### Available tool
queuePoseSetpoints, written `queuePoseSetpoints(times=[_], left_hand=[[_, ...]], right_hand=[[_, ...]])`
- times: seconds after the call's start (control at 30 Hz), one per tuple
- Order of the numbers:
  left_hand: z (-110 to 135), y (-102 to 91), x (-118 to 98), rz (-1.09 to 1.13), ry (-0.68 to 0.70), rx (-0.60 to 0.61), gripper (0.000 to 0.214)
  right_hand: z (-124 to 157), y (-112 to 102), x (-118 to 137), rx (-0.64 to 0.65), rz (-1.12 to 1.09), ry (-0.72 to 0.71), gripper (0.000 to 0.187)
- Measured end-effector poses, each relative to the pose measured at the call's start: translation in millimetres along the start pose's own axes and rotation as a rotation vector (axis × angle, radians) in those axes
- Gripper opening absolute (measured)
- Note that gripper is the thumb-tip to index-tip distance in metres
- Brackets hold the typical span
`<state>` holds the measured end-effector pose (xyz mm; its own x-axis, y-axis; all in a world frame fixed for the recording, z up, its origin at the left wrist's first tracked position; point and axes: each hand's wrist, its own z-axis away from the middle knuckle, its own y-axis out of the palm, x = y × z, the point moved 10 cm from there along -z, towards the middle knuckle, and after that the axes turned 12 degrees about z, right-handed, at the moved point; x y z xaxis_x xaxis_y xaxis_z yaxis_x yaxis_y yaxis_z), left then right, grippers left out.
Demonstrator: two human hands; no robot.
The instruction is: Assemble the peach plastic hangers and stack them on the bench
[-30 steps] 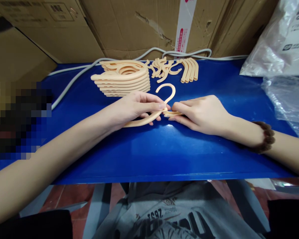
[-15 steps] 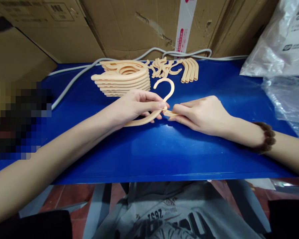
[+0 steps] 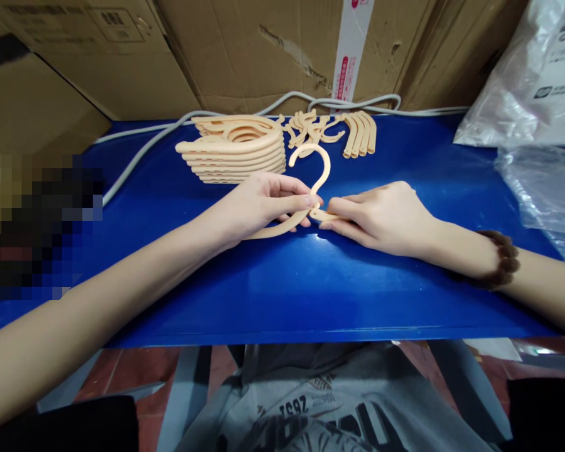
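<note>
My left hand (image 3: 275,201) pinches a cream plastic hanger piece where its hook and arm meet. The curved hanger hook (image 3: 327,166) rises above my fingertips, and one hanger arm (image 3: 282,227) curves down to the left under my palm. My right hand (image 3: 374,216) is closed on a second hanger arm (image 3: 321,215), whose rounded end shows at my thumb and lies against the joint at my left fingertips. The rest of that arm is hidden inside my right hand. Whether the two parts are locked together, I cannot tell.
Behind my left hand stands a stack of cream hanger parts (image 3: 235,154). Loose hooks (image 3: 304,129) and several curved arms (image 3: 360,135) lie at the back. A white cable (image 3: 141,160) runs along cardboard boxes (image 3: 245,56). Plastic bags (image 3: 513,107) sit right on the blue table (image 3: 311,295).
My left hand has shifted slightly right with the hook piece, closer to my right hand. The right hand has stayed almost still, gripping the second arm.
</note>
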<state>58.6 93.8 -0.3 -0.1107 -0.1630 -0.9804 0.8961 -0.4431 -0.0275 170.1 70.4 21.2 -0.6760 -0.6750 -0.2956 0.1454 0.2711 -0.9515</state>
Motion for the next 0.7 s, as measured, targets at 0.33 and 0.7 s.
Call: queuePoseSetpoints(times=[0.33, 0.7], left_hand=[[0.1, -6.0, 6.2, 0.101, -0.062, -0.068, 0.021], [0.1, -1.8, 10.2, 0.179, -0.109, -0.013, 0.013]], right_hand=[[-0.5, -2.6, -4.5, -0.005, 0.011, 0.026, 0.056], [0.8, -6.9, -4.7, -0.092, -0.015, -0.023, 0.05]])
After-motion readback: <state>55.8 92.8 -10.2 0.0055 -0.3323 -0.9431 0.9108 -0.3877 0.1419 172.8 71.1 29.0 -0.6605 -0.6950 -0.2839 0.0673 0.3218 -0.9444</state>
